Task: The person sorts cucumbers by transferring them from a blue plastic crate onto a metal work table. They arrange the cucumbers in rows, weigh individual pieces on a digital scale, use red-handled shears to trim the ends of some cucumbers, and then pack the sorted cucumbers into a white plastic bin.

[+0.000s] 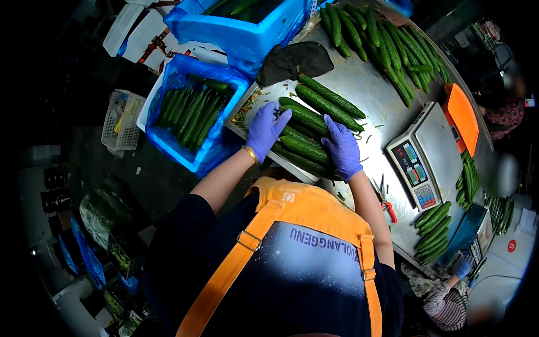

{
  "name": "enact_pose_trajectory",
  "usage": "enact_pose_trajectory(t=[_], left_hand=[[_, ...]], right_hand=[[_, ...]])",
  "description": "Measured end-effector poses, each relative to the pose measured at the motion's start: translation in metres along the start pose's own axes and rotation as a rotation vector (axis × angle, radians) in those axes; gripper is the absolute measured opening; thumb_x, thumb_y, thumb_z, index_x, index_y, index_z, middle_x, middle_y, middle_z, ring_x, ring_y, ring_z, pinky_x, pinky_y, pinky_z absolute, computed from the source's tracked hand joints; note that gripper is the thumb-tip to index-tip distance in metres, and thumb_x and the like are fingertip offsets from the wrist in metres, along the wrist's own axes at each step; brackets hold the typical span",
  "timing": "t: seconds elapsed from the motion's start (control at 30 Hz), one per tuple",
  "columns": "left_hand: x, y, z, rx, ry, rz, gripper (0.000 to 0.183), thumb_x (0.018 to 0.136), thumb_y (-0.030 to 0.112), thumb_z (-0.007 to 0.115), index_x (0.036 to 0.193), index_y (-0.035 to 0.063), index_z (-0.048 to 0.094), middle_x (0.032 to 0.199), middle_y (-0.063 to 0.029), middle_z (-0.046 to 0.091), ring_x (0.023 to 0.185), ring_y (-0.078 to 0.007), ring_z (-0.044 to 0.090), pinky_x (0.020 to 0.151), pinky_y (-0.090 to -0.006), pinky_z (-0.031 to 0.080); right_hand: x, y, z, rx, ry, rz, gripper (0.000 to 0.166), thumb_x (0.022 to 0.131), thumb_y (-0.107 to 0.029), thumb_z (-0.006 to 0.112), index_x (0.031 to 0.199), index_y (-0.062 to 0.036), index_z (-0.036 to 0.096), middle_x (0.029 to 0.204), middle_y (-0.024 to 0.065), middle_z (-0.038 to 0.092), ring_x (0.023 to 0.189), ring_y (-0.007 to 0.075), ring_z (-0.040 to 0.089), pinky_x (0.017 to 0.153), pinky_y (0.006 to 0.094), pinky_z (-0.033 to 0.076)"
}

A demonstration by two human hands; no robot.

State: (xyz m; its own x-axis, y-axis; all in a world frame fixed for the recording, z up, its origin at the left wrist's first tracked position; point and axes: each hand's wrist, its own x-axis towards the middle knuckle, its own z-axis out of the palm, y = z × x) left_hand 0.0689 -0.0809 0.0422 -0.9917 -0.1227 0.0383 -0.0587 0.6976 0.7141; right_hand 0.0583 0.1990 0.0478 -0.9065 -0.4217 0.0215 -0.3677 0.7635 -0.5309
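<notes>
My left hand (265,128), in a purple glove, is at the left ends of a small pile of cucumbers (301,145) on the metal table (368,80). My right hand (343,147), gloved alike, rests on the right ends of the same pile with its fingers bent over them. The fingertips of both hands are partly hidden, so a firm hold cannot be told. Two more cucumbers (328,101) lie side by side just beyond the pile. Red-handled pruning shears (388,206) lie on the table to the right of my right forearm.
A blue-lined box (196,162) of cucumbers stands left of the table, a larger blue-lined box (248,36) behind it. A black cloth (294,61) lies at the table's corner. Rightward are a digital scale (438,147), an orange scoop (463,118) and cucumber heaps (391,50). A co-worker (448,303) is at lower right.
</notes>
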Motion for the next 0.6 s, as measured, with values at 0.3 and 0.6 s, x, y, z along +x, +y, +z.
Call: enact_pose_trajectory(t=[0.3,0.6], left_hand=[[0.051,-0.03,0.026,-0.654,-0.261,-0.568,0.063,0.108,0.064,0.051,0.085,0.0075,0.063,0.063,-0.0026,0.056,0.055,-0.0186,0.058,0.056,-0.0352,0.048],[0.044,-0.049,0.005,-0.968,-0.067,-0.609,0.034,0.112,0.039,0.058,0.1,0.0085,0.066,0.077,-0.001,0.068,0.061,-0.0088,0.061,0.056,-0.022,0.047]], right_hand=[[-0.001,-0.001,0.005,-0.01,0.075,-0.065,0.074,0.093,-0.016,0.076,0.162,-0.0209,0.048,0.137,0.018,0.065,0.119,0.0394,0.063,0.103,0.0446,0.052],[-0.038,0.007,-0.009,-0.108,-0.026,-0.036,0.076,0.098,-0.008,0.072,0.165,-0.0317,0.045,0.126,0.0215,0.071,0.106,0.0417,0.069,0.09,0.0464,0.057]])
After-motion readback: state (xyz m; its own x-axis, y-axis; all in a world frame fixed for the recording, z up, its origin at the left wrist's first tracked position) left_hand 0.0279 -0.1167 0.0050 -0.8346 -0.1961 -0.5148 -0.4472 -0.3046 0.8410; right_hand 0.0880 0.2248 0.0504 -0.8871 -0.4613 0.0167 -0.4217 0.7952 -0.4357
